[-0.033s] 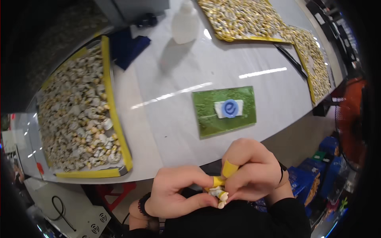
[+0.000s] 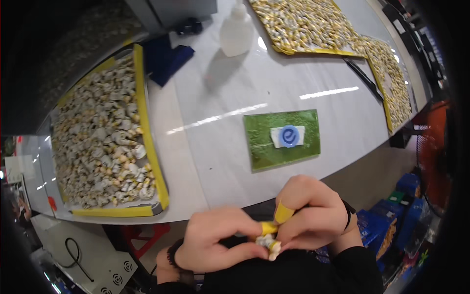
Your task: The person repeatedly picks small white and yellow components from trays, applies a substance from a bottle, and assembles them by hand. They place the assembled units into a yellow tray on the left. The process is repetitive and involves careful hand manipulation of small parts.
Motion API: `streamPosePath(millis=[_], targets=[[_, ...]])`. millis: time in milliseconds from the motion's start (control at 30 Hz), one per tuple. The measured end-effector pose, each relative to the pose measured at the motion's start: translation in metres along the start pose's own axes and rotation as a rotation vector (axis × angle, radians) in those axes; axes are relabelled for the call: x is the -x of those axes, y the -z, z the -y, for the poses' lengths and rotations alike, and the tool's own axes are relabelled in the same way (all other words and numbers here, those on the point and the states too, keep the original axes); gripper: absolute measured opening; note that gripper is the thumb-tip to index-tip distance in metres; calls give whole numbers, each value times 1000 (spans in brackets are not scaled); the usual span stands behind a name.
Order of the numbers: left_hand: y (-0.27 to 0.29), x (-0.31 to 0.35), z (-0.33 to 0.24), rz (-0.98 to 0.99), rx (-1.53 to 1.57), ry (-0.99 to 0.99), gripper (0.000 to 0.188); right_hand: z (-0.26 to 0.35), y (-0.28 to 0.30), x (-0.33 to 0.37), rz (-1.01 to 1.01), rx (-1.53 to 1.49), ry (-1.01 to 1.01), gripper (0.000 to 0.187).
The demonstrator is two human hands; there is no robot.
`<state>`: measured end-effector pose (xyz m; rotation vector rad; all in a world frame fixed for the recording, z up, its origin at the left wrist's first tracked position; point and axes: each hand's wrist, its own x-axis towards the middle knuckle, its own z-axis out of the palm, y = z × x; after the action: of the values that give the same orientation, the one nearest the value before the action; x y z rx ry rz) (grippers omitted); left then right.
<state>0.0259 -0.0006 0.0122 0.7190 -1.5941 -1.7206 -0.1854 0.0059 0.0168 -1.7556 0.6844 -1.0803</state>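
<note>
Over my lap, just off the near table edge, both hands are closed round a small whitish-and-yellow piece (image 2: 268, 242) with cream-coloured knobs. My left hand (image 2: 210, 242) pinches it from the left with thumb and forefinger. From the other side my right hand (image 2: 316, 215) grips it, fingers curled. Yellow tape wraps fingertips at the pinch; part of the piece is hidden behind them. Beyond the hands lies a green slab (image 2: 259, 157), bearing a white pad (image 2: 299, 134) and a blue disc (image 2: 289, 136). To the left, a yellow-edged tray (image 2: 148, 137) holds many similar small pieces.
At the back, another yellow-edged tray (image 2: 323, 53) is full of small gold-and-white pieces, with a further tray (image 2: 384, 110) at right. A translucent bottle (image 2: 236, 36), a dark blue cloth (image 2: 171, 63) and a slim black tool (image 2: 363, 79) lie about. Blue packages (image 2: 379, 220) sit below right.
The table and trays sit slightly farther right and lower in the picture. Both hands keep their grip, and the small piece between them has turned slightly.
</note>
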Motion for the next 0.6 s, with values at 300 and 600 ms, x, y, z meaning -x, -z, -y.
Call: streamPosePath(millis=[300,600], targets=[[98,34,-79,-479,-1541,239,44,-6,24,29,-475,6,-7,25],[130,0,-64,71,-1578,602,72,-22,38,31,-529,90,-101,12]])
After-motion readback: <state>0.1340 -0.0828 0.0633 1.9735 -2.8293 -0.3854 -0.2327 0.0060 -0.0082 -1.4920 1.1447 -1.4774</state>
